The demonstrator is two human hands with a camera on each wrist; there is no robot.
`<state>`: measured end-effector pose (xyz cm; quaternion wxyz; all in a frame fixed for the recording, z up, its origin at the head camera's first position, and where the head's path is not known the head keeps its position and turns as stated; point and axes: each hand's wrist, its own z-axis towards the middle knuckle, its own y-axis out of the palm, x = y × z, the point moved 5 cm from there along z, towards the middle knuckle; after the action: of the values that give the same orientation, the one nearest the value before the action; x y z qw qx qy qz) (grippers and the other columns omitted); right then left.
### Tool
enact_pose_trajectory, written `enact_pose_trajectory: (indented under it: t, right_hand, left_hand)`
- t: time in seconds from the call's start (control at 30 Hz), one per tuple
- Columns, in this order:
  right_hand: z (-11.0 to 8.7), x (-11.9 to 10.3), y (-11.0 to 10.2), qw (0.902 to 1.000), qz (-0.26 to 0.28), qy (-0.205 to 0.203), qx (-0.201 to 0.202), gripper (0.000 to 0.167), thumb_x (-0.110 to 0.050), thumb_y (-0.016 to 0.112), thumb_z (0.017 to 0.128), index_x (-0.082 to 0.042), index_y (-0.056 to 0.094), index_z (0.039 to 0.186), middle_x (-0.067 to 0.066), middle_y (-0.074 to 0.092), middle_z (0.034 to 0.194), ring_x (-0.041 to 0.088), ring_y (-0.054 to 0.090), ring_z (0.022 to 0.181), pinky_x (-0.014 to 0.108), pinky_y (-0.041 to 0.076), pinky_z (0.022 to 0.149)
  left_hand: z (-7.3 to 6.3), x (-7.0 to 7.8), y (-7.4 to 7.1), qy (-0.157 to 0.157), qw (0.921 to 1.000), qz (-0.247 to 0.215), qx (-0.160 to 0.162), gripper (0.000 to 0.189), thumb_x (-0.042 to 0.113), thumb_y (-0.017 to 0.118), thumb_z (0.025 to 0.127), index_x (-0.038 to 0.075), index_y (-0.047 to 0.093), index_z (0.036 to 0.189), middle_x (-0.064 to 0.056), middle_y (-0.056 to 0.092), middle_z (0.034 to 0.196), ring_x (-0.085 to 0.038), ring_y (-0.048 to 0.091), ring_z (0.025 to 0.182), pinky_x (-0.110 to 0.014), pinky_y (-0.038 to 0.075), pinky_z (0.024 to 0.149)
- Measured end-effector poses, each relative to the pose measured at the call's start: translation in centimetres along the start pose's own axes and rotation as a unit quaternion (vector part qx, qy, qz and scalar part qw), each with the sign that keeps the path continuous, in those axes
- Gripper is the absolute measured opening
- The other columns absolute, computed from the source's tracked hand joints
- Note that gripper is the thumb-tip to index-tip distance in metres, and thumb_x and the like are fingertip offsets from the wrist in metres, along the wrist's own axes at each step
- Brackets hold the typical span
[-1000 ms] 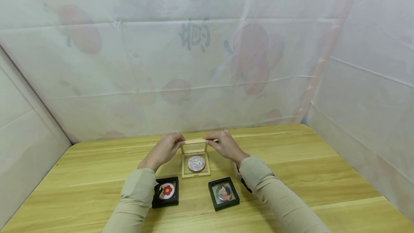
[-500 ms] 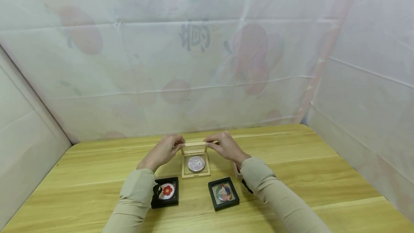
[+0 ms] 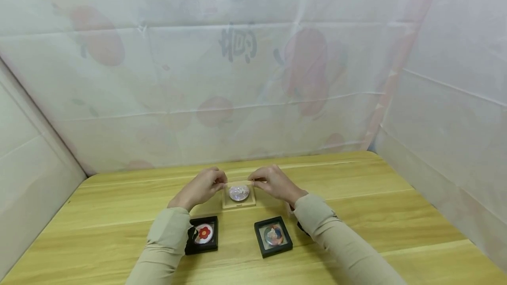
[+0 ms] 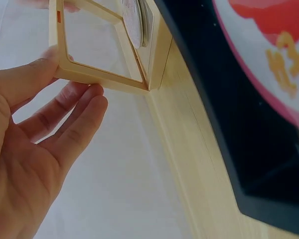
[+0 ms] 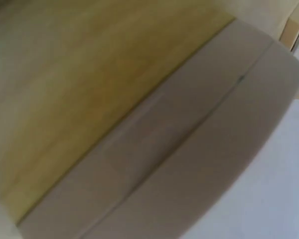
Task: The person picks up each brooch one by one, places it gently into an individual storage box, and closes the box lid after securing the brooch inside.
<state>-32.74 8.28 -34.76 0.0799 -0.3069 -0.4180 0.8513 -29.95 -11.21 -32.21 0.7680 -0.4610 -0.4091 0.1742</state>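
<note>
A pale cream display case (image 3: 239,206) with a clear window holds a round, glittery lilac badge (image 3: 239,193). The case's hinged lid (image 4: 104,82) stands raised at an angle to its base in the left wrist view; from the head it looks nearly edge-on. At its left corner my left hand (image 3: 203,187) pinches the frame between thumb and fingers. My right hand (image 3: 276,184) pinches the opposite corner, and only a sliver of it shows in the right wrist view.
A black display frame (image 3: 215,234) with a red-flower badge lies by the left sleeve. Another black frame (image 3: 273,252) with a colourful badge is at front right. A pinkish-beige box (image 5: 189,134) sits under the right forearm. White printed cloth (image 3: 253,78) hangs behind the wooden table (image 3: 130,206).
The lid's top edge has come down, and its window no longer shows upright behind the badge. The case's front edge and badge appear slightly farther back. Both hands have lowered a little with it.
</note>
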Motion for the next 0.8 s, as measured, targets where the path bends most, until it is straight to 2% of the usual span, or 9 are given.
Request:
enact_pose_trajectory:
  t: [0.27,0.5,0.7,0.8]
  right_hand:
    - [0.0,-0.2,0.4,0.9986,-0.039,-0.028,-0.023,0.015,0.003,0.073,0.090,0.001,0.077,0.104,0.011,0.075,0.102,0.023,0.072,0.092,0.030,0.058,0.080]
    - [-0.2,-0.3,0.6,0.9975,-0.050,-0.042,-0.030,0.015,0.002,0.076,0.088,0.000,0.078,0.103,0.010,0.075,0.101,0.022,0.072,0.093,0.029,0.058,0.081]
    - [-0.3,-1.0,1.2,0.9886,-0.108,-0.087,-0.060,0.018,-0.003,0.079,0.087,-0.003,0.077,0.105,0.006,0.075,0.099,0.017,0.070,0.091,0.024,0.056,0.080]
    - [-0.3,-1.2,1.4,0.9855,-0.122,-0.095,-0.069,0.018,-0.004,0.080,0.086,-0.004,0.077,0.104,0.005,0.074,0.099,0.015,0.069,0.090,0.022,0.056,0.080]
  left_hand:
    - [0.0,0.0,0.0,0.001,0.9998,0.007,-0.018,0.005,-0.003,0.068,0.094,-0.002,0.073,0.091,-0.004,0.064,0.086,-0.016,0.062,0.079,-0.030,0.055,0.073]
    - [0.0,0.1,0.3,0.019,0.9993,0.012,-0.030,0.007,-0.006,0.068,0.092,-0.002,0.074,0.089,-0.003,0.064,0.085,-0.014,0.061,0.079,-0.029,0.054,0.072]
    - [-0.1,0.1,0.5,0.027,0.9985,0.021,-0.043,0.008,-0.006,0.070,0.091,-0.001,0.075,0.087,-0.002,0.063,0.083,-0.011,0.058,0.076,-0.027,0.053,0.069]
    - [-0.1,0.1,0.6,0.027,0.9982,0.020,-0.049,0.007,-0.004,0.072,0.090,0.000,0.076,0.086,0.000,0.063,0.081,-0.009,0.057,0.074,-0.027,0.053,0.067]
